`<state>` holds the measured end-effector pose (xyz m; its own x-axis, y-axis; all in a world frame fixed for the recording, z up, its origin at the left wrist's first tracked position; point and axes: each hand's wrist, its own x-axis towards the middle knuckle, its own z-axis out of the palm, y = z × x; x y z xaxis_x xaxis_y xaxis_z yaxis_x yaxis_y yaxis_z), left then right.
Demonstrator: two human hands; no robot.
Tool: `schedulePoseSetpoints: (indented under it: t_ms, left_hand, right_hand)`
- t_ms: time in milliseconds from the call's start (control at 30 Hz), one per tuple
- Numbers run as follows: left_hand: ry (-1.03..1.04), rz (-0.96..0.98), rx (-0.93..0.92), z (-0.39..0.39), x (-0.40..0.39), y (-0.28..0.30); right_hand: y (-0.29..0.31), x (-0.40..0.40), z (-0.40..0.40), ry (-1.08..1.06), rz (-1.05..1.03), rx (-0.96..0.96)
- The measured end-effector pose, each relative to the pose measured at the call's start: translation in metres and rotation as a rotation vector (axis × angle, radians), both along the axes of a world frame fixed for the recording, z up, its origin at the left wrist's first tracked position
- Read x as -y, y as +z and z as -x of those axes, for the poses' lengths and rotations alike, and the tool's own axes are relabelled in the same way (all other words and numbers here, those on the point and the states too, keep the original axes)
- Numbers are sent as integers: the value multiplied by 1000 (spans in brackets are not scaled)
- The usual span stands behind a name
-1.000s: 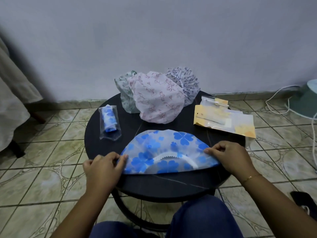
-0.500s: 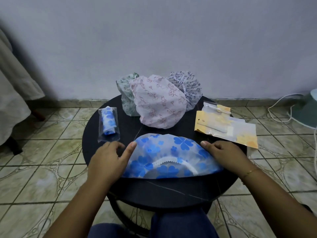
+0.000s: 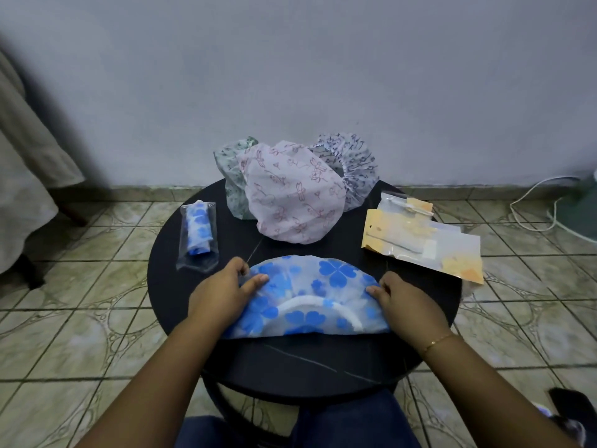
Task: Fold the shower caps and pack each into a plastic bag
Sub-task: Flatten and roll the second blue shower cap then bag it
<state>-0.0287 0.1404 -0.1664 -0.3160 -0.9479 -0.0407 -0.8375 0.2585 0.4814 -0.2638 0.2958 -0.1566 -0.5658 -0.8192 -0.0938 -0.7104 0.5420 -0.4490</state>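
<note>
Cap [image 3: 310,295] edges hidden under hands

Hidden and cut-off parts
The left hand [image 3: 223,294] covers the blue cap's [image 3: 310,295] left end; far right of the right hand [image 3: 408,300], a green object [image 3: 581,211] leaves the frame.

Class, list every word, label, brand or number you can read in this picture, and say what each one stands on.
None can be read.
Orange-and-clear bags: no legible print; any lettering is too blurred to tell.
Packed cap's bag: no label visible.
Blue cap, pink cap and the two caps behind it: flower patterns only, no words.
</note>
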Motion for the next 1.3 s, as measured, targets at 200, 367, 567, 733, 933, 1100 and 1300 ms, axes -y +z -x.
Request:
schedulePoseSetpoints:
  t_ms: [200,367,567,733,933,1100,1300]
  left_hand:
    - [36,173,-155,-4,-12,-6]
    - [-183,694,-325,-10,-35,10]
    - [-696,408,-99,17,-49,2]
    - [-706,167,255,24,-28,-7]
    - [-697,123,317,23,-25,-14]
    - [-626,47,285,25,-23,-14]
    - [-523,53,348,6,-11,-14]
  right_hand:
    - [-9,-3,2,-46,62,-90]
    - [0,-9,-4,-87,400,-221]
    - [-2,16,-57,319,348,-111]
    - [-18,28,-57,356,-81,-165]
    - [-23,26,-56,364,-160,-198]
    - [-21,28,-55,350,-172,-175]
    - [-18,26,-53,321,-177,-132]
